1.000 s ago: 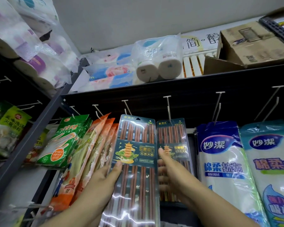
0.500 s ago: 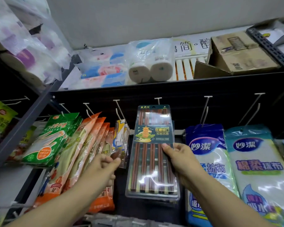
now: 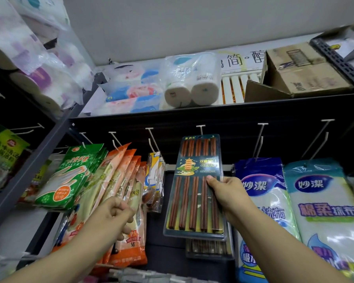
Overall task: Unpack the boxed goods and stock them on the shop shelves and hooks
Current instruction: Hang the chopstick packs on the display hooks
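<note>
While the top shelf [image 3: 213, 111] carries tissue packs, a paper-roll pack [image 3: 190, 80] and a cardboard box [image 3: 302, 72], blue cloth packs [image 3: 262, 193] hang at right and orange glove packs [image 3: 123, 180] at left. Between them the chopstick pack [image 3: 194, 188] hangs on its hook [image 3: 200, 128], the right hand [image 3: 227, 193] pinching its right edge, thumb on front. The left hand [image 3: 114, 211] sits loosely curled against the glove packs, its grip holding nothing.

Single head view, close, tilted up at the hooks [image 3: 200, 129].

Glossy clear plastic pack [image 3: 196, 186] of reddish-brown wooden chopsticks; matt brown cardboard box [image 3: 300, 70].
</note>
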{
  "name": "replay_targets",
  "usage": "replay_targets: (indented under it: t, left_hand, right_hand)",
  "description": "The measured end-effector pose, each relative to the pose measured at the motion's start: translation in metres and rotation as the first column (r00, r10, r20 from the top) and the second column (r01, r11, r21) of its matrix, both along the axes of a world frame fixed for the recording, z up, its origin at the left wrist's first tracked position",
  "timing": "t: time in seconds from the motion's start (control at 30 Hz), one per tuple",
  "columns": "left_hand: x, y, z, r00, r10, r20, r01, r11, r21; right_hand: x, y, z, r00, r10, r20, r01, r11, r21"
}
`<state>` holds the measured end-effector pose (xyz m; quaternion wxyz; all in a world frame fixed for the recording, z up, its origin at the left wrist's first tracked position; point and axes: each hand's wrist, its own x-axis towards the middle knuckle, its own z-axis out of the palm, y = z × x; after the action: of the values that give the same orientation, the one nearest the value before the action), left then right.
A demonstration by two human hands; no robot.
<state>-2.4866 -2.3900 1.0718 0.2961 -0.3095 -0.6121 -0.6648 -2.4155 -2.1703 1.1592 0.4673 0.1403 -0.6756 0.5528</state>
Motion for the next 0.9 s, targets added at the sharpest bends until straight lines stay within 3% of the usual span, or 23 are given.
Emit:
replay_targets:
  t: [0.23,0.7,0.8,0.9]
  left_hand:
    - [-0.002,-0.007,-0.003,0.999,-0.015,0.043,0.014,1.0,0.026]
    - [-0.012,-0.019,-0.017,0.996,-0.01,0.089,0.008,1.0,0.018]
    - [-0.016,-0.023,-0.021,0.996,0.007,0.089,-0.008,1.0,0.016]
    - [-0.02,-0.029,-0.029,0.994,0.01,0.106,-0.015,0.999,0.046]
  right_hand:
    - [-0.004,0.006,-0.006,1.0,-0.009,-0.006,0.009,0.999,-0.045]
    - [-0.04,0.035,-0.018,0.986,-0.067,0.151,0.079,0.994,-0.075]
    - [-0.05,0.043,-0.021,0.966,-0.193,0.171,0.206,0.976,-0.064]
    - [-0.052,0.045,-0.028,0.855,-0.505,0.114,0.507,0.862,0.018]
